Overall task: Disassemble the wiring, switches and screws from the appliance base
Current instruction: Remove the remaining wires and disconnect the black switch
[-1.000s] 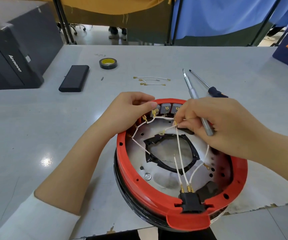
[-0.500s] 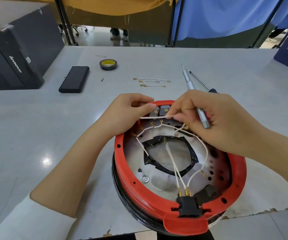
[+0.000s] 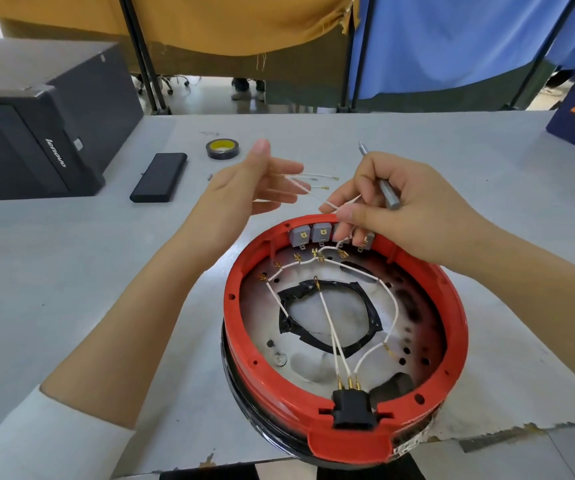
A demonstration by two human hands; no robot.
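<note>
Left hand spread open; right hand grips screwdriver, pinching white wire.

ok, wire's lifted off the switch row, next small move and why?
Probably carry the loose white wire pinched in the right hand to the removed white wires lying on the grey table. It hangs above the red appliance base, and the left hand is open beside it.

A grey table is seen beneath the fingers. Beyond the fingertips, mustard cloth and blue cloth are hung from dark poles. Pale floor is glimpsed under them, daylight being reflected off it.
</note>
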